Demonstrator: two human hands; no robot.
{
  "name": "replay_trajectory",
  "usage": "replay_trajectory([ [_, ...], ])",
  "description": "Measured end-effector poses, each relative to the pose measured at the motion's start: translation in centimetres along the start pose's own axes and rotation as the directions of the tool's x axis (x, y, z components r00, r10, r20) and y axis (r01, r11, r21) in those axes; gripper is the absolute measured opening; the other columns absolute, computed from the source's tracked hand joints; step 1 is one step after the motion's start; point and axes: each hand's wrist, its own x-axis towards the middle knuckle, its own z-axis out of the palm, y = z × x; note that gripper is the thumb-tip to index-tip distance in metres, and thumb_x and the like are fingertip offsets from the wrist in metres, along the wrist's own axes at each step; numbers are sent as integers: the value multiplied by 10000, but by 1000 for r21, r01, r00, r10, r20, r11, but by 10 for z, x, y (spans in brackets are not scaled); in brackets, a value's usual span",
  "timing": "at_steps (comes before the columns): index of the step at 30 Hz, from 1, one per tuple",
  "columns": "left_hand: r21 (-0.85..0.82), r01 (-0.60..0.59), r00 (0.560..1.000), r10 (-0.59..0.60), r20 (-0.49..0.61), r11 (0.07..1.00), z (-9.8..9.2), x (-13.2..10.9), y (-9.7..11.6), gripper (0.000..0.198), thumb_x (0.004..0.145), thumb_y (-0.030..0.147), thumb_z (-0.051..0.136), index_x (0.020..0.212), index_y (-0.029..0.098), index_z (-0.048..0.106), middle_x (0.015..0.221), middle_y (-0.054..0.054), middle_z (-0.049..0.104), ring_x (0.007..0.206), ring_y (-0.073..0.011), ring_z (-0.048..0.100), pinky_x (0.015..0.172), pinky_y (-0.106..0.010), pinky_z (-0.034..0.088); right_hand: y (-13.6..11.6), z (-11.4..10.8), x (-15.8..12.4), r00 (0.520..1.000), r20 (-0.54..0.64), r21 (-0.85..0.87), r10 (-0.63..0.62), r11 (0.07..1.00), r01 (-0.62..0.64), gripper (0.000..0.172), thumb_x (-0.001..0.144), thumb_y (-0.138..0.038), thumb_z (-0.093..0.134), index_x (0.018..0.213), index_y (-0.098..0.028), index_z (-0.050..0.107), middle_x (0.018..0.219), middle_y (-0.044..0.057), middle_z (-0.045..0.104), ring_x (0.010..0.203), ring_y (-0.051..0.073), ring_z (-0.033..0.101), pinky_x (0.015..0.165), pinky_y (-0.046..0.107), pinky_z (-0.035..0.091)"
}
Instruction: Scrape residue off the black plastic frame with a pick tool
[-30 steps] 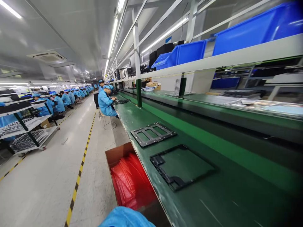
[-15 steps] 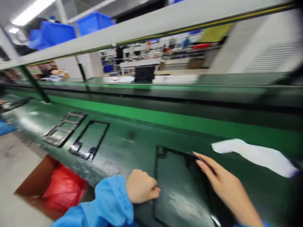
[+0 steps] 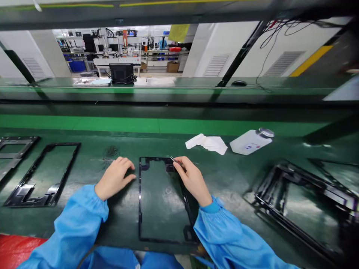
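A thin black rectangular frame [image 3: 140, 209] lies flat on the green bench in front of me. My right hand [image 3: 192, 178] is closed on tweezers [image 3: 174, 160], whose metal tip is at the frame's upper right corner. The fingers partly cover that corner and the right side. To the left of the frame, my left hand [image 3: 116, 178] is held with thumb and fingers apart and nothing in it. A small tangle of dark strands [image 3: 111, 151] lies on the bench just beyond that hand.
Another black frame [image 3: 68, 168] and a grey metal frame [image 3: 17, 160] lie at left. White wipes [image 3: 209, 143] and a white bottle with a metal cap [image 3: 249, 142] are at the back right. Stacked black frames [image 3: 280, 194] occupy the right. Red plastic [image 3: 19, 248] shows bottom left.
My view has swung to the right, bringing the bottle and stacked frames into sight. The left hand has gone from curled at the frame's left edge to apart from it with spread fingers.
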Motion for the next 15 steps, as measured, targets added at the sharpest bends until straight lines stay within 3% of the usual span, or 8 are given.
replay_trajectory([
  [2, -34, -64, 998, 64, -13, 997, 1, 12, -11, 247, 933, 329, 550, 1162, 236, 567, 1276, -58, 582, 1255, -253, 444, 1028, -425, 364, -1, -1, 1, 1000, -3, -1, -23, 1000, 23, 268, 969, -412, 426, 1014, -210, 597, 961, 62, 645, 853, 210, 622, 744, 312, 471],
  [4, -82, -101, 993, 105, 47, 992, 4, 18, -17, 386, 955, 381, 524, 1324, 278, 473, 1452, -46, 445, 1405, -262, 269, 1101, -467, 270, -1, -1, 1, 1000, 9, 5, -20, 1000, 20, 280, 968, -415, 440, 1030, -212, 622, 950, 56, 632, 840, 201, 614, 734, 304, 469],
  [8, -135, -120, 977, 142, 161, 984, 17, 20, -21, 918, 813, 651, 608, 1522, 305, 137, 1585, -83, 170, 1465, -321, -20, 1145, -544, 90, -1, -2, 0, 999, 31, 22, -9, 1000, 8, 301, 969, -428, 452, 1064, -223, 651, 948, 50, 620, 823, 190, 609, 721, 293, 471],
  [11, -82, -155, 973, 166, 158, 985, 25, 20, -22, 1179, 700, 747, 637, 1534, 281, -54, 1594, -118, 69, 1450, -344, -103, 1144, -556, 2, -6, -5, -1, 1000, 24, 19, -16, 1000, 15, 309, 973, -423, 447, 1084, -225, 657, 936, 49, 611, 802, 184, 604, 702, 288, 468],
  [15, -47, -176, 971, 181, 154, 983, 29, 22, -24, 1262, 678, 774, 624, 1513, 253, -166, 1592, -137, 61, 1448, -338, -118, 1145, -549, -24, -28, -9, 0, 994, 60, 5, -87, 996, 86, 289, 994, -354, 413, 1144, -240, 632, 990, 52, 606, 835, 180, 612, 713, 282, 475],
])
